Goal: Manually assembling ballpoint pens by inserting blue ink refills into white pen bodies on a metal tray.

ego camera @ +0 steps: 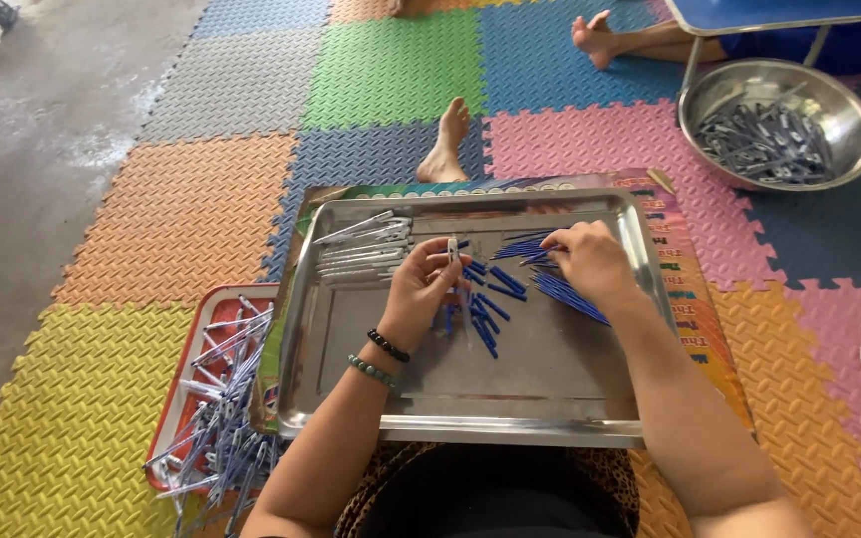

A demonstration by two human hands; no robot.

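Pen barrel [452, 249] white, slim, upright, pinched in left hand [419, 294].

I look down on a steel tray [351, 399] across my lap. My left hand [421, 289], just left of centre, pinches a white pen barrel [452, 249] upright in its fingers [437, 267]. At two o'clock my right hand [590, 261] rests on a fan of blue refills [568, 294], fingertips down among them. More blue caps [485, 319] lie between the hands. White barrels [363, 249] sit at eleven o'clock. At eight o'clock a red tray [213, 296] holds finished pens [221, 418]. A steel bowl [779, 125] sits far at one o'clock.
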